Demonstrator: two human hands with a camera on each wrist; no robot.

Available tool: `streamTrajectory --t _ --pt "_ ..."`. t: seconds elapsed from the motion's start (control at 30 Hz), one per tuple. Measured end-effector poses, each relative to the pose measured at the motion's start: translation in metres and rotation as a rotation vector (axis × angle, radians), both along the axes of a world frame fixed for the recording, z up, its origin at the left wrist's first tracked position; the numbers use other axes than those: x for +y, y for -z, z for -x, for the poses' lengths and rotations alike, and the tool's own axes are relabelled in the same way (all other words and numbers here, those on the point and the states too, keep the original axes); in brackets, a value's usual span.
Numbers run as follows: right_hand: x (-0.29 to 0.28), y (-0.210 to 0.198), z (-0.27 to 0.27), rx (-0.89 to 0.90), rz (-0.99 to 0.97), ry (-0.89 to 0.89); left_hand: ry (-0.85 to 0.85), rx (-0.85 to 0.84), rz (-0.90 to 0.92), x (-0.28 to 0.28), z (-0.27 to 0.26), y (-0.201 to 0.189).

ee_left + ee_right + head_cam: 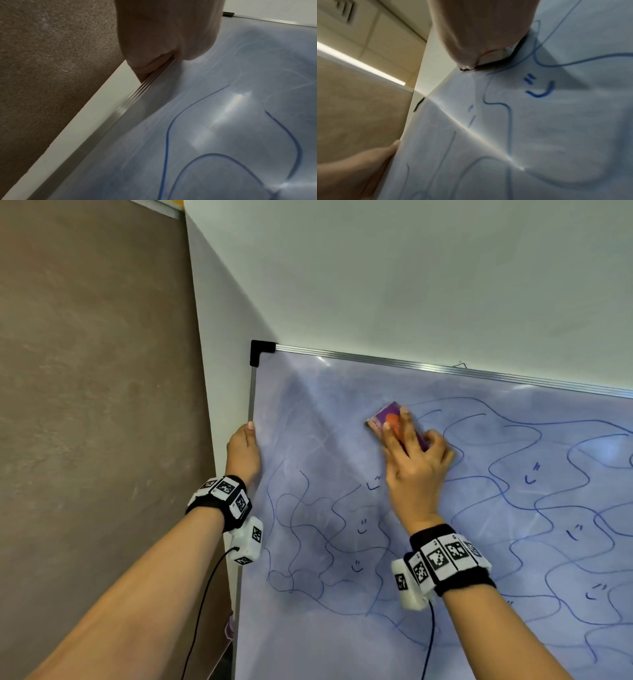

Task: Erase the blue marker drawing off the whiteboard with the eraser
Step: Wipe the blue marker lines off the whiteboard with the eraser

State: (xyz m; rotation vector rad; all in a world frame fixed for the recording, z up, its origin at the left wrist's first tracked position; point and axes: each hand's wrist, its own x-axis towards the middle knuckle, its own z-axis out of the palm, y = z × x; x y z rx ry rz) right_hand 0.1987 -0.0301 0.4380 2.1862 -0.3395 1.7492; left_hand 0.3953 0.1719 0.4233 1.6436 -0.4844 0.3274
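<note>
Up top, right hand (416, 460) presses eraser (394, 421); left hand (244, 453) apparently grips whiteboard (342, 628) edge.

Pale wall (411, 268), brown panel (85, 405), perhaps ceiling strip light (359, 63).

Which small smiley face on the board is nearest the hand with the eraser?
The smiley just left of the right hand; the others lie lower or further right.

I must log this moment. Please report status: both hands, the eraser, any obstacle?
Left hand grips whiteboard frame. Right hand presses eraser on board, upper left. Blue marker drawing mostly remains. Nothing in the way.
</note>
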Motion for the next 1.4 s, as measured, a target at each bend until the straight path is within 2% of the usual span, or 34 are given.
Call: streamTrajectory --t 0.1,0.17,0.33,0.4,0.57,0.67,0.8,0.87,0.97,1.1,1.17,1.33,1.4 --pt "0.001 -0.017 -0.005 -0.137 -0.113 0.063 -0.009 0.005 0.015 -0.001 0.001 0.0" --pt "0.012 -0.014 -0.012 -0.13 -0.107 0.06 -0.025 -0.005 0.006 -0.001 0.0 0.0" --pt "0.039 0.022 -0.023 0.239 0.105 -0.105 -0.048 0.0 -0.037 -0.001 0.0 -0.001" --pt "0.039 0.026 -0.021 0.316 0.128 -0.116 -0.04 0.002 -0.065 0.001 -0.001 0.0" --pt "0.034 -0.003 -0.024 0.197 0.002 -0.066 -0.005 0.011 -0.094 0.006 -0.005 0.003" --pt "0.041 0.003 -0.031 0.151 -0.012 -0.091 0.01 0.025 -0.071 0.006 -0.003 0.005" --pt "0.049 0.047 -0.029 0.361 0.141 -0.184 0.017 0.032 -0.07 0.006 0.0 0.009" --pt "0.048 0.058 -0.025 0.4 0.192 -0.22 0.025 0.028 -0.076 0.006 -0.001 0.01" --pt "0.046 0.039 -0.029 0.409 0.2 -0.228 0.043 0.036 -0.045 0.007 -0.004 0.013" --pt "0.05 0.016 -0.041 0.296 0.068 -0.185 0.053 0.055 -0.02 0.007 -0.004 0.017" --pt "0.055 0.026 -0.043 0.319 0.08 -0.181 0.048 0.052 -0.019 0.007 -0.004 0.017" --pt "0.06 0.098 -0.036 0.565 0.305 -0.225 0.026 0.014 -0.07 0.009 -0.005 0.02" --pt "0.057 0.101 -0.037 0.559 0.342 -0.255 0.043 0.018 -0.061 0.01 -0.004 0.02"
